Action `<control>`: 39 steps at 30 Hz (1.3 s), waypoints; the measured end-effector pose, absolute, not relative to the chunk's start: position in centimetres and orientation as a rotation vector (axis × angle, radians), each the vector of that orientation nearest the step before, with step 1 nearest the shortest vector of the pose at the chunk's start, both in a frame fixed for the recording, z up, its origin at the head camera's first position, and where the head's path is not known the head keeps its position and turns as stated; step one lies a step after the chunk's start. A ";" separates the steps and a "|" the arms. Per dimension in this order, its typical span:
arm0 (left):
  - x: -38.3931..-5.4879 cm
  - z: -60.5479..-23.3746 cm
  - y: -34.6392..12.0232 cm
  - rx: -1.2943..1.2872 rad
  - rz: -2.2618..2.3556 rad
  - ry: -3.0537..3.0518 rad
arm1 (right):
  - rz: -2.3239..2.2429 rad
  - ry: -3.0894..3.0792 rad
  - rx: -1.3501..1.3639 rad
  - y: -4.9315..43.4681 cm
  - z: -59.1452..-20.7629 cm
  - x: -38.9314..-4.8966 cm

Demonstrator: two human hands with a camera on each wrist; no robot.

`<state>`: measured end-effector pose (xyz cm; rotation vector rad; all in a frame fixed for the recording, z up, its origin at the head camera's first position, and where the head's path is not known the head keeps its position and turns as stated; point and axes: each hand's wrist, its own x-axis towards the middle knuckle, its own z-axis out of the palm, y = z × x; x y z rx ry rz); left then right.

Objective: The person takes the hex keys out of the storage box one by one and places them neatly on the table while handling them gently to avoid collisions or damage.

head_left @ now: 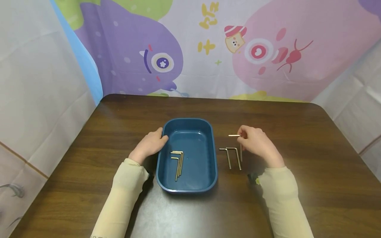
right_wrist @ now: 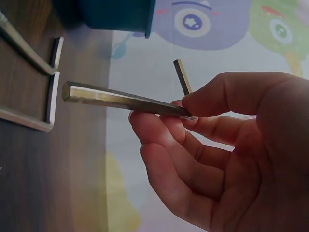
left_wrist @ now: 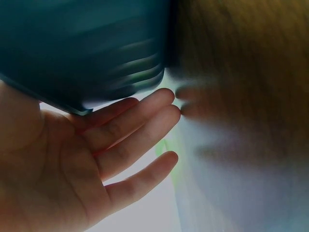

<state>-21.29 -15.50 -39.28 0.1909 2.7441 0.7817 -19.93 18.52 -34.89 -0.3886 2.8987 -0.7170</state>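
My right hand (head_left: pixel 256 141) pinches a brass-coloured hex key (right_wrist: pixel 120 100) at its bend, between thumb and fingers. Its long arm points away from the palm in the right wrist view, and the short arm (right_wrist: pixel 182 76) sticks out past the thumb. Close by on the table lie two more hex keys (head_left: pixel 238 158), just right of a blue tray (head_left: pixel 190 191). My left hand (head_left: pixel 151 144) holds the tray's left rim, with the thumb over the edge and the fingers (left_wrist: pixel 140 142) along the outside wall. Inside the tray, a few hex keys (head_left: pixel 178 165) lie nested together at the left.
The brown wooden table (head_left: pixel 312 148) reaches back to a curtain (head_left: pixel 208 66) printed with cartoon creatures. A dark strap with a green spot (head_left: pixel 255 179) shows under the right wrist. Pale wall coverings stand at both sides.
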 end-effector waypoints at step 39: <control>-21.3 -39.4 -15.5 0.186 0.776 2.753 | -0.611 2.710 -0.290 20.1 -37.8 -21.4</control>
